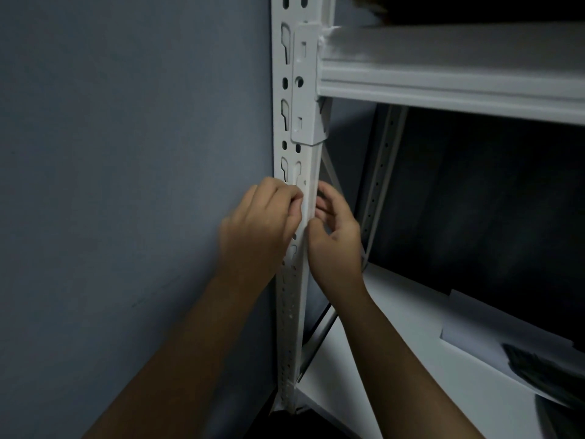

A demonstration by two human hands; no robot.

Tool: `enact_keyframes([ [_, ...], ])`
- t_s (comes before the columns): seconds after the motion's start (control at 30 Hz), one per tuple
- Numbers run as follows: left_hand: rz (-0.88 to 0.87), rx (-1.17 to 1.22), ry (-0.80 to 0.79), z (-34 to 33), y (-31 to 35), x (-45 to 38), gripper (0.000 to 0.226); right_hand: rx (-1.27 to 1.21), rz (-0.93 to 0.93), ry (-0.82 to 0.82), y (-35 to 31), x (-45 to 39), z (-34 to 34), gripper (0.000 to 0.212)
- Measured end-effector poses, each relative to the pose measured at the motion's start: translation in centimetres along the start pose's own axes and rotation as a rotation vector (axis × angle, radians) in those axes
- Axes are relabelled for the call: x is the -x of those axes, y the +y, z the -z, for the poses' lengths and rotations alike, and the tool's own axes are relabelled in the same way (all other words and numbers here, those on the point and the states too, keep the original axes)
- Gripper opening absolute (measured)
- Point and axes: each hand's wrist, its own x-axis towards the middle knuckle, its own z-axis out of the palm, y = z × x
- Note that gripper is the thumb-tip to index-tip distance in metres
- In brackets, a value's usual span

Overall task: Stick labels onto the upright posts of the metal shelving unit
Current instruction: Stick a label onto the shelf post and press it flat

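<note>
The white slotted upright post of the shelving unit runs down the middle of the view. My left hand is at its front face with curled fingers, and the fingertips pinch a small white label against the post's corner. The label is hard to tell from the white metal. My right hand grips the post from the right at the same height. Its thumb is on the front edge and its fingers curl behind the post.
A grey-blue wall lies close on the left of the post. A white shelf beam joins the post above my hands. The lower shelf board carries white sheets and a dark object at the right. A rear post stands behind.
</note>
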Motion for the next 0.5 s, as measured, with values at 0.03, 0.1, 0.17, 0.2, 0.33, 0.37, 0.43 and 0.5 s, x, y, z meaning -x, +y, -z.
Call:
enact_keyframes([
  [0.03, -0.025, -0.05, 0.008, 0.07, -0.04, -0.08, 0.016, 0.006, -0.003, 0.007, 0.06, 0.03, -0.02, 0.044],
  [0.1, -0.077, -0.127, 0.026, 0.08, -0.17, -0.21, 0.017, 0.016, -0.007, 0.013, 0.13, 0.06, -0.1, 0.044],
  [0.17, -0.113, -0.168, 0.035, -0.03, -0.31, -0.35, 0.019, 0.028, -0.008, 0.017, 0.17, 0.08, -0.1, 0.044],
  [0.2, -0.124, -0.189, 0.037, -0.08, -0.39, -0.44, 0.02, 0.031, -0.006, 0.022, 0.18, 0.06, -0.1, 0.044],
  [0.33, -0.139, -0.242, 0.043, -0.2, -0.51, -0.78, 0.024, 0.038, -0.012, 0.047, 0.17, -0.03, -0.29, 0.042],
  [0.37, -0.139, -0.254, 0.045, -0.22, -0.5, -0.84, 0.025, 0.037, -0.012, 0.051, 0.15, -0.07, -0.37, 0.042],
  [0.43, -0.126, -0.27, 0.041, -0.32, -0.38, -0.91, 0.026, 0.035, -0.011, 0.058, 0.18, -0.05, -0.48, 0.042],
  [0.5, -0.101, -0.257, 0.037, -0.34, -0.24, -0.97, 0.024, 0.054, -0.01, 0.064, 0.33, -0.04, -0.57, 0.042],
])
